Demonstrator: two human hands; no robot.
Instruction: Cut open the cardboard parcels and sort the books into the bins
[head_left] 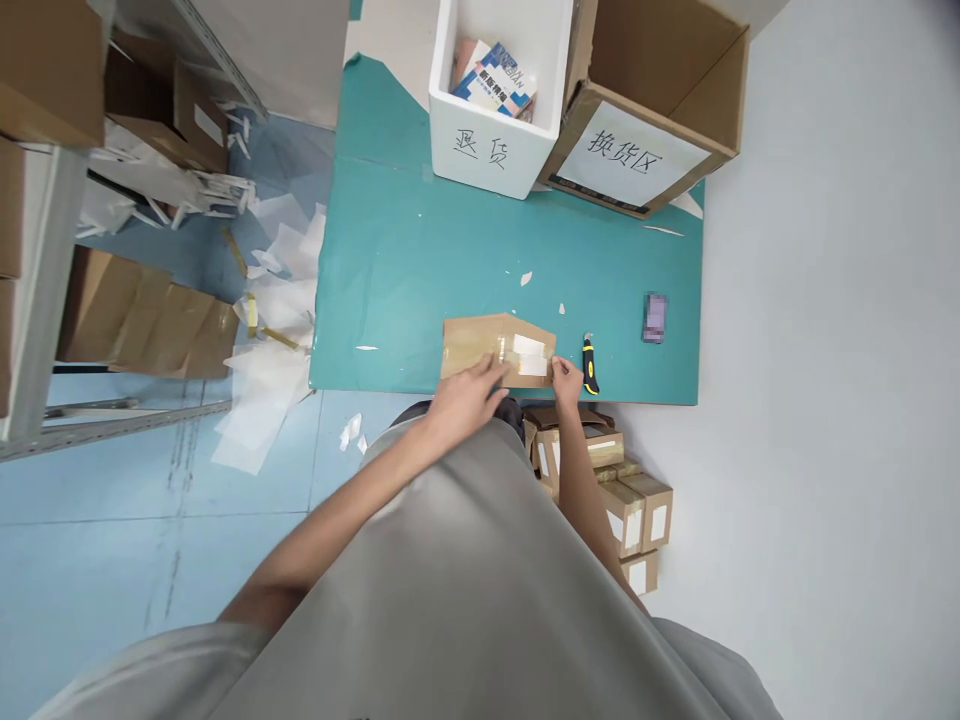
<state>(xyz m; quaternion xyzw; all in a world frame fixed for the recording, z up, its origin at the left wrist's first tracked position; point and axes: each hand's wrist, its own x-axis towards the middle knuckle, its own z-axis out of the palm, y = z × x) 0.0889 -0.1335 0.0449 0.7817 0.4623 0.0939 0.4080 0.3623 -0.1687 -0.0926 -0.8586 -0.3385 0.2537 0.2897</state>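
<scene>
A small brown cardboard box [472,342] with a white label and clear tape lies at the near edge of the teal table. My left hand [466,400] rests on the box's near side, its fingers apart and touching the cardboard beside the label. At the box's right end is my right hand [566,382], thumb and forefinger pinched together by the label's edge; what they hold is too small to make out. Just right of that hand lies a black and yellow utility knife [590,368].
On the teal table [390,250] stand a white foam bin [487,150] holding booklets and an open carton [637,160] at the back. A phone [655,318] lies right. Small boxes [645,500] are stacked below the table; shelving [45,290] stands left.
</scene>
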